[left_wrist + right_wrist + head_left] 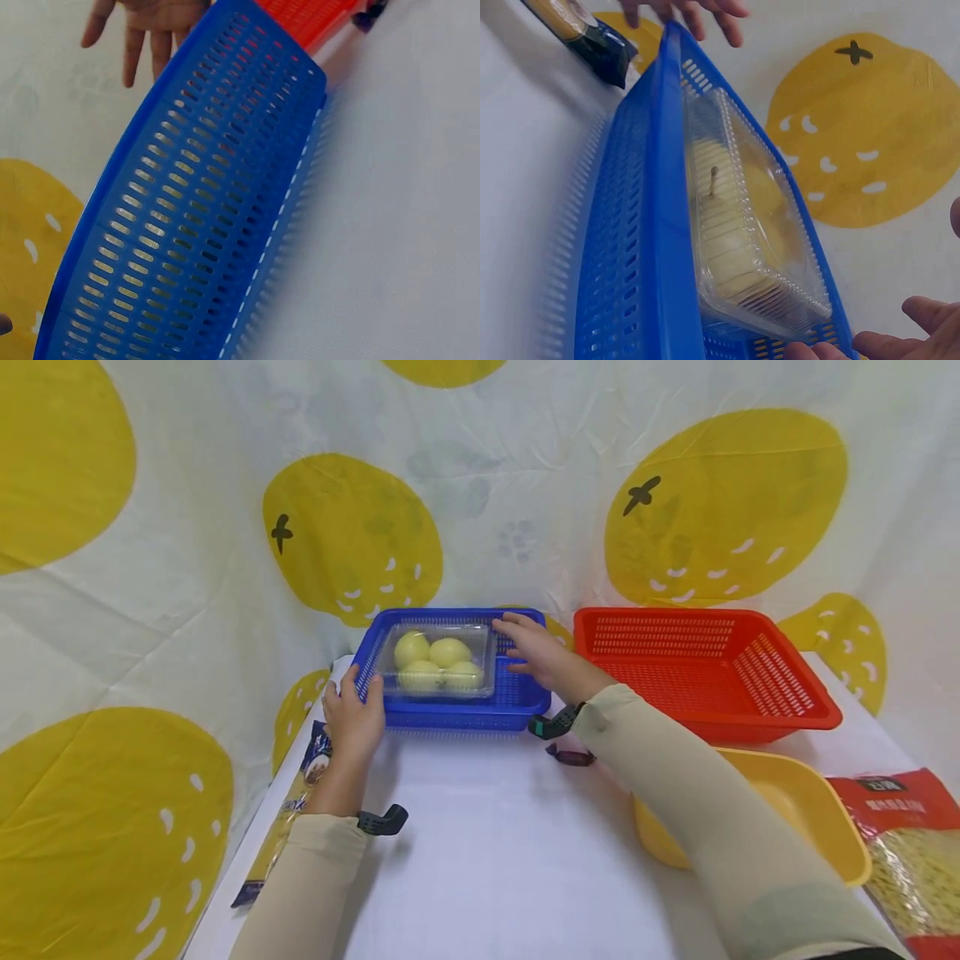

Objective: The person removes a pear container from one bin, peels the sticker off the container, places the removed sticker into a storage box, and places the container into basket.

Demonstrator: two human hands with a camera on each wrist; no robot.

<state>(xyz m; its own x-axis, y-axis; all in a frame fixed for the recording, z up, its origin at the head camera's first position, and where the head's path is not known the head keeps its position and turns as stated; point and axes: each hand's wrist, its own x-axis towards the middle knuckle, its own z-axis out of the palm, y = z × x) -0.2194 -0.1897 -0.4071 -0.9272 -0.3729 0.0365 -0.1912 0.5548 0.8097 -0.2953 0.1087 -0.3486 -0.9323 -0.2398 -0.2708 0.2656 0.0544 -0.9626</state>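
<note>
A clear plastic box [735,217] of several pale yellow round fruits [448,652] sits in the left part of the blue basket [450,718]. One fruit shows a dark stem in the right wrist view. My left hand [354,718] is at the basket's front left corner, its fingers spread and holding nothing. Over the basket's right side reaches my right hand [542,652], fingers extended beside the box's right end. Both hands appear unclenched, with nothing gripped in the wrist views.
A red basket [750,727] stands right of the blue one, with a yellow bin [787,802] in front. A wrapped candy [573,757] lies between. Pasta packets flank the table: a long one [281,831] at left, a red-topped bag [911,852] at right. A fruit-printed curtain [525,485] hangs behind.
</note>
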